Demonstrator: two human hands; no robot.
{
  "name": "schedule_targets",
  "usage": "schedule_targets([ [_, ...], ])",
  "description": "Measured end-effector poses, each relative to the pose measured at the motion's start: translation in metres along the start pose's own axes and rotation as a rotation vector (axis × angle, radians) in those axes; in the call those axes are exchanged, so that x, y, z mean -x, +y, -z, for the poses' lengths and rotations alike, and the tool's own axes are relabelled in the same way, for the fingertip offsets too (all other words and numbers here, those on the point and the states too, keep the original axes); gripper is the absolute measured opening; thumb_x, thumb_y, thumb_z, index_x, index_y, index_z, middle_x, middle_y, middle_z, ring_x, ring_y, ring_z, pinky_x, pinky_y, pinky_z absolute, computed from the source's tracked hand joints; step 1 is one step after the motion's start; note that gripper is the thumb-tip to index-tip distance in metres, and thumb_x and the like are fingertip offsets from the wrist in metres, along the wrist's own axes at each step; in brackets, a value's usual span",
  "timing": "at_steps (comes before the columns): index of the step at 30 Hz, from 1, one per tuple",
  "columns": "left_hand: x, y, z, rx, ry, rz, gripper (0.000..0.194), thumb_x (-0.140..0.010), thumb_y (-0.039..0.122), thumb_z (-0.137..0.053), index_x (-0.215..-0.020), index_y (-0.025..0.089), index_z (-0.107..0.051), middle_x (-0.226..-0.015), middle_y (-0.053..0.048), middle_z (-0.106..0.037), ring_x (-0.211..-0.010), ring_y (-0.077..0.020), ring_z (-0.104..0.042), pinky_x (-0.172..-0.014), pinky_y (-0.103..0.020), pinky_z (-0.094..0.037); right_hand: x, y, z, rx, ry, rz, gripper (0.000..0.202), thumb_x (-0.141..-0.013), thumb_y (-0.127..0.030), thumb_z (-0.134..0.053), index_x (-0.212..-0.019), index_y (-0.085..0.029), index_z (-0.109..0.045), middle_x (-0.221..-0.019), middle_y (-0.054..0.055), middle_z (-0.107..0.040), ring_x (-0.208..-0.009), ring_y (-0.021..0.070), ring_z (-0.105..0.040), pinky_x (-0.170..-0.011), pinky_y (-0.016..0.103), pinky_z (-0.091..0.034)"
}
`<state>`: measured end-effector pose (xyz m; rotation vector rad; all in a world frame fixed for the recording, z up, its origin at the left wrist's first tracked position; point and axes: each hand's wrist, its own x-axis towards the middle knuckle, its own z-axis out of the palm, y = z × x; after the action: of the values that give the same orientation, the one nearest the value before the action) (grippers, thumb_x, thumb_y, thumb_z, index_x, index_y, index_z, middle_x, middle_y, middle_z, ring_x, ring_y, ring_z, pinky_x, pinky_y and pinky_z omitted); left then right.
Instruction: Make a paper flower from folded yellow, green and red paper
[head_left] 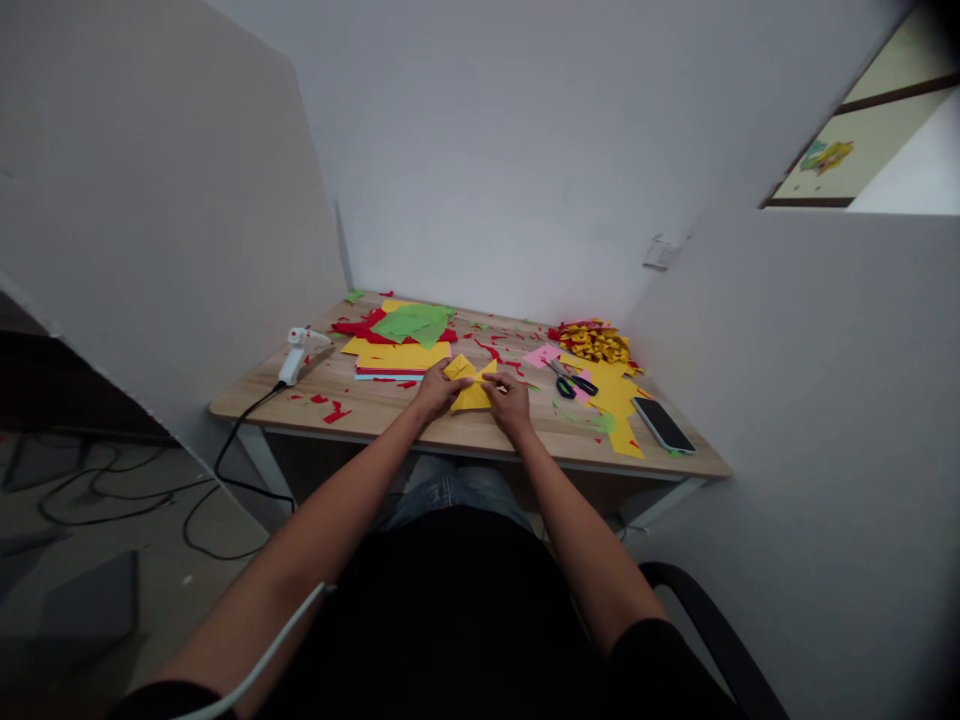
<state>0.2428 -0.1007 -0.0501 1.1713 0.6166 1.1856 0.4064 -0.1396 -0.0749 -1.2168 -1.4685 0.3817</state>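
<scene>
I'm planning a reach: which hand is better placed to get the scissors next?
Probably the right hand: the scissors lie nearer it, on its outer side; the left hand is across the held yellow paper.

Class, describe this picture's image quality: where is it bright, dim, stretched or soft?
Head view: brightest at the upper-right opening; head view: dim on the floor at lower left, black at the right corners; head view: wide-angle stretch enlarges the near arms; head view: fine folds in the yellow paper look soft.
</scene>
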Motion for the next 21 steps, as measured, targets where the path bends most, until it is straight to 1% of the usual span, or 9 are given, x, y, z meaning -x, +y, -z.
schedule_targets([
  [5, -0.001, -0.002, 0.001, -0.011, -0.016, 0.007, 0.061, -0.044, 0.029, -0.093, -0.092, 0.016, -0.059, -0.075, 0.001, -0.068, -0.065, -0.0147, -0.063, -0.065, -0.027, -0.052, -0.002, 0.005, -0.002, 0.019, 0.016, -0.025, 0.030, -0.097, -0.035, -0.062, -0.121, -0.017, -0.062, -0.122, 0.009, -0.065, -0.102, 0.0219, -0.066, -0.087, 0.043, -0.057],
  [9, -0.003, -0.005, 0.002, -0.023, -0.002, 0.000, 0.056, -0.047, 0.027, -0.094, -0.090, 0.016, -0.059, -0.072, 0.003, -0.067, -0.063, -0.0139, -0.062, -0.061, -0.025, -0.051, -0.002, 0.004, -0.002, 0.026, 0.008, -0.020, 0.030, -0.097, -0.035, -0.062, -0.121, -0.017, -0.062, -0.122, 0.009, -0.065, -0.102, 0.0219, -0.066, -0.087, 0.043, -0.057],
  [10, -0.003, -0.006, 0.002, -0.027, -0.001, 0.001, 0.052, -0.052, 0.027, -0.093, -0.090, 0.016, -0.059, -0.073, 0.003, -0.067, -0.063, -0.0136, -0.062, -0.062, -0.026, -0.051, -0.001, 0.003, -0.001, 0.026, 0.001, -0.014, 0.029, -0.097, -0.035, -0.062, -0.121, -0.017, -0.063, -0.121, 0.009, -0.065, -0.102, 0.0218, -0.066, -0.087, 0.042, -0.058],
  [11, -0.003, -0.006, 0.002, -0.031, -0.002, 0.003, 0.046, -0.060, 0.027, -0.090, -0.092, 0.015, -0.060, -0.074, 0.002, -0.067, -0.064, -0.0133, -0.063, -0.062, -0.026, -0.052, -0.001, 0.002, -0.001, 0.025, -0.008, -0.006, 0.029, -0.097, -0.034, -0.062, -0.120, -0.017, -0.063, -0.121, 0.009, -0.065, -0.101, 0.0217, -0.066, -0.086, 0.042, -0.058],
  [13, -0.004, -0.006, 0.003, -0.041, -0.007, 0.009, 0.029, -0.079, 0.029, -0.079, -0.096, 0.014, -0.062, -0.080, 0.001, -0.067, -0.067, -0.0127, -0.064, -0.064, -0.028, -0.055, 0.000, 0.001, -0.001, 0.025, -0.025, 0.007, 0.028, -0.097, -0.034, -0.062, -0.120, -0.017, -0.063, -0.121, 0.009, -0.065, -0.101, 0.0214, -0.066, -0.086, 0.042, -0.058],
  [15, -0.004, -0.006, 0.003, -0.052, -0.009, 0.012, 0.020, -0.092, 0.030, -0.067, -0.102, 0.013, -0.063, -0.087, -0.002, -0.067, -0.071, -0.0124, -0.064, -0.066, -0.029, -0.056, 0.001, 0.001, -0.001, 0.025, -0.035, 0.013, 0.028, -0.097, -0.034, -0.062, -0.120, -0.018, -0.063, -0.121, 0.009, -0.065, -0.101, 0.0213, -0.066, -0.086, 0.042, -0.058],
  [18, -0.004, -0.008, 0.004, -0.062, -0.006, 0.012, 0.022, -0.095, 0.031, -0.063, -0.107, 0.013, -0.063, -0.093, -0.003, -0.066, -0.075, -0.0129, -0.064, -0.067, -0.029, -0.057, 0.000, 0.002, -0.003, 0.026, -0.036, 0.005, 0.029, -0.097, -0.035, -0.062, -0.121, -0.018, -0.063, -0.122, 0.009, -0.065, -0.101, 0.0215, -0.066, -0.087, 0.042, -0.058],
  [21, -0.004, -0.011, 0.004, -0.065, -0.014, 0.013, 0.021, -0.094, 0.029, -0.064, -0.107, 0.013, -0.063, -0.091, -0.002, -0.066, -0.073, -0.0122, -0.064, -0.066, -0.028, -0.057, 0.000, 0.005, -0.004, 0.031, -0.031, -0.007, 0.030, -0.097, -0.035, -0.062, -0.122, -0.018, -0.062, -0.123, 0.009, -0.065, -0.102, 0.0217, -0.066, -0.087, 0.043, -0.057],
])
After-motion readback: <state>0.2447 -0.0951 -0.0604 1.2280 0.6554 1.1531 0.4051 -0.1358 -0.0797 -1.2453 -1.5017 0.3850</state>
